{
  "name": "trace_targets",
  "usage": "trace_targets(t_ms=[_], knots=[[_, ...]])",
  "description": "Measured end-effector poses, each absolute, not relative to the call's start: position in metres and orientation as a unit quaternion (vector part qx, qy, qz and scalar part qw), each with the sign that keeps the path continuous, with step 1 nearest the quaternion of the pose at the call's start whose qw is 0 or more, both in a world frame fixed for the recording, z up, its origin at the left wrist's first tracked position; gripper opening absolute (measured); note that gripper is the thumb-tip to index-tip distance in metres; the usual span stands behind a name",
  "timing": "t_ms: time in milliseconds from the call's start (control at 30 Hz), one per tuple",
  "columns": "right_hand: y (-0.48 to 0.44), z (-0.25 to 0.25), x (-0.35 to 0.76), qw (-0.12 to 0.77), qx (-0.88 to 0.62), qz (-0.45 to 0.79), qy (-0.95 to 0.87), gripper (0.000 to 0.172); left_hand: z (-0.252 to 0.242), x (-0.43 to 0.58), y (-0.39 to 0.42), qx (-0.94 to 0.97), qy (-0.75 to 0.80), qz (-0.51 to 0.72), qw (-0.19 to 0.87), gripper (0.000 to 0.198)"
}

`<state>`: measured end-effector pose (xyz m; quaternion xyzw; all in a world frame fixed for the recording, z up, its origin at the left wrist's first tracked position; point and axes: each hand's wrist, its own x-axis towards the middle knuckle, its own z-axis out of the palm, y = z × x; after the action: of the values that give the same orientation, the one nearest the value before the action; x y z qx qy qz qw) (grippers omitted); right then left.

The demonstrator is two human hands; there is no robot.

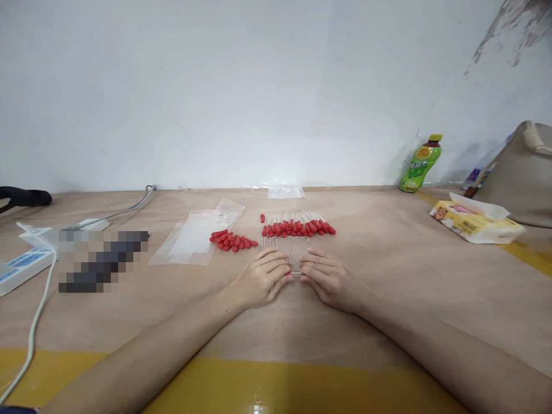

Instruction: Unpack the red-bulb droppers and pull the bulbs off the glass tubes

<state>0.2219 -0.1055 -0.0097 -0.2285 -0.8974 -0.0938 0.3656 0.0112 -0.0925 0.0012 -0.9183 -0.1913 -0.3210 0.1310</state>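
Note:
Both of my hands close on a flat row of clear glass tubes [285,246], lying side by side and pointing away from me. My left hand [266,277] grips the left near part of the row, with a bit of red by its thumb tip. At the right near part, my right hand [326,277] has its fingers bent over the tubes and its thumb at their near ends. Just behind lie several droppers [297,228] with red rubber bulbs towards me. Loose red bulbs [233,240] are heaped to the left, and a single red bulb [262,218] lies farther back.
Clear zip bags [196,233] lie left of the bulbs, and a white packet [285,192] rests by the wall. Farther left are a power strip [30,264] and its cable. At right stand a green bottle [420,165], a tissue pack [476,221] and a beige bag [513,178].

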Motion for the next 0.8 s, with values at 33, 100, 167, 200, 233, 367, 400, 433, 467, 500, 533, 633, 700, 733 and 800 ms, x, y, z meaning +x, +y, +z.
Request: trace_targets(t_ms=[33,100,167,200,233,367,400,433,467,500,533,633,700,733,800], knots=[[-0.105,-0.011,0.223,0.371,-0.223,-0.105,-0.895,0.018,0.001,0.011,-0.093,-0.918,-0.193,-0.321,0.132,0.01],[-0.104,-0.012,0.226,0.381,-0.207,-0.122,-0.893,0.017,0.002,0.01,-0.093,-0.916,-0.194,-0.323,0.136,0.01],[-0.104,-0.012,0.227,0.385,-0.194,-0.131,-0.893,0.016,0.002,0.01,-0.095,-0.915,-0.191,-0.325,0.141,0.01],[-0.104,-0.012,0.228,0.386,-0.19,-0.135,-0.893,0.016,0.003,0.01,-0.095,-0.916,-0.189,-0.325,0.144,0.01],[-0.105,-0.012,0.228,0.386,-0.187,-0.14,-0.893,0.017,0.004,0.011,-0.096,-0.915,-0.187,-0.324,0.149,0.009],[-0.105,-0.011,0.23,0.38,-0.196,-0.145,-0.892,0.017,0.008,0.008,-0.096,-0.911,-0.205,-0.311,0.179,0.01],[-0.105,-0.01,0.232,0.383,-0.208,-0.139,-0.889,0.017,0.009,0.005,-0.094,-0.906,-0.225,-0.309,0.182,0.011],[-0.103,-0.01,0.234,0.392,-0.231,-0.13,-0.881,0.016,0.01,0.0,-0.091,-0.897,-0.254,-0.314,0.18,0.013],[-0.101,-0.01,0.237,0.406,-0.263,-0.12,-0.867,0.016,0.012,-0.007,-0.087,-0.885,-0.288,-0.322,0.17,0.016],[-0.099,-0.009,0.241,0.421,-0.304,-0.11,-0.847,0.016,0.014,-0.014,-0.083,-0.865,-0.332,-0.343,0.155,0.019],[-0.096,-0.009,0.244,0.434,-0.351,-0.101,-0.824,0.016,0.017,-0.022,-0.078,-0.844,-0.372,-0.362,0.138,0.021],[-0.087,-0.009,0.252,0.443,-0.464,-0.076,-0.763,0.023,0.026,-0.044,-0.066,-0.793,-0.474,-0.369,0.097,0.022],[-0.082,-0.01,0.253,0.431,-0.501,-0.056,-0.749,0.026,0.03,-0.053,-0.06,-0.774,-0.509,-0.364,0.09,0.026],[-0.081,-0.011,0.252,0.422,-0.512,-0.044,-0.747,0.027,0.031,-0.056,-0.058,-0.769,-0.519,-0.362,0.09,0.029],[-0.08,-0.012,0.25,0.407,-0.533,-0.023,-0.742,0.027,0.031,-0.058,-0.056,-0.763,-0.53,-0.359,0.085,0.031]])
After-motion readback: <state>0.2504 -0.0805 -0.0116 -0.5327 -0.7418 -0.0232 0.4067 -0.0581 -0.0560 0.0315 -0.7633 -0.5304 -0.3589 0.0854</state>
